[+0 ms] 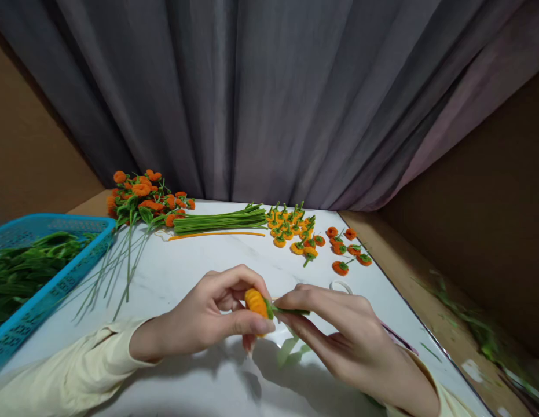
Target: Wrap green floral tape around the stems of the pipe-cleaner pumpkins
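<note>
Between the thumb and fingers of my left hand (208, 310) is a small fuzzy yellow-orange chenille pumpkin (255, 303), turned on its side with its green top facing right. My right hand (343, 330) pinches the pumpkin's green stem (297, 311) with thumb and forefinger. Both hands are raised over the front of the white table (195, 255). Further back stand several yellow pumpkins (290, 223) with green stems. Several dark orange ones (340, 267) lie to their right.
A blue basket (56, 295) of green chenille leaves (35, 260) stands at left. Behind are orange flowers on long stems (141, 190), a bundle of green chenille stems (221, 219) and one orange stem (217, 234). A white ring (341, 286) lies behind my right hand.
</note>
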Demonstrator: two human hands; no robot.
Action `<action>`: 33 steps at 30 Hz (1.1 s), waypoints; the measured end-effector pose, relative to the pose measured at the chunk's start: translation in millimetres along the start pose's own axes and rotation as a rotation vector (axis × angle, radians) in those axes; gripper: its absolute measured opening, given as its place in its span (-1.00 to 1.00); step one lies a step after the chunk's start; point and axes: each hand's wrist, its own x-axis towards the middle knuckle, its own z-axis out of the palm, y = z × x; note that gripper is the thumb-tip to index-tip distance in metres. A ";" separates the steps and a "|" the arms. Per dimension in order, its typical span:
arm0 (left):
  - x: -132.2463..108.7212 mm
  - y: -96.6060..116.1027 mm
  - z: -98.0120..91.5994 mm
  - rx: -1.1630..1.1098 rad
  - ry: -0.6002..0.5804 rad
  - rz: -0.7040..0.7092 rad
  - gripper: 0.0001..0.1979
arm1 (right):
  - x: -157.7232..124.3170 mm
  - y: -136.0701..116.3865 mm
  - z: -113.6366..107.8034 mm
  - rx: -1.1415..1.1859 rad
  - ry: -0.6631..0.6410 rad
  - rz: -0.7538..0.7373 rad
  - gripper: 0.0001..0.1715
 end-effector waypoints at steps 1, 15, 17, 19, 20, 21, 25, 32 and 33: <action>0.3 0.1 0.7 -0.075 0.005 -0.064 -0.82 | -1.1 0.8 1.0 -0.024 0.007 -0.034 -0.85; 3.9 1.2 -4.0 -0.278 -0.027 -0.229 -0.77 | 0.8 10.5 5.5 -0.634 0.077 -0.538 -0.67; 5.1 2.8 -4.2 -0.283 -0.026 -0.255 -0.78 | 0.8 9.3 3.7 -0.685 0.064 -0.591 -0.62; 6.1 4.2 -4.5 -0.299 -0.024 -0.288 -0.78 | -0.5 8.6 2.6 -0.740 0.051 -0.628 -0.59; 6.4 4.8 -4.7 -0.313 -0.023 -0.305 -0.77 | -1.5 8.6 2.4 -0.768 0.045 -0.635 -0.58; 6.5 5.3 -4.8 -0.328 -0.020 -0.324 -0.77 | -2.5 8.8 2.4 -0.795 0.042 -0.639 -0.57; 5.3 7.8 -4.4 -0.369 -0.002 -0.406 -0.75 | -4.8 12.1 4.5 -0.861 0.046 -0.655 -0.57; 5.8 16.0 -1.2 -0.412 0.058 -0.563 -0.72 | -2.6 23.1 9.0 -0.861 0.132 -0.790 -0.64; 6.3 16.2 -1.2 -0.416 0.059 -0.573 -0.71 | -2.5 23.4 8.7 -0.857 0.135 -0.799 -0.66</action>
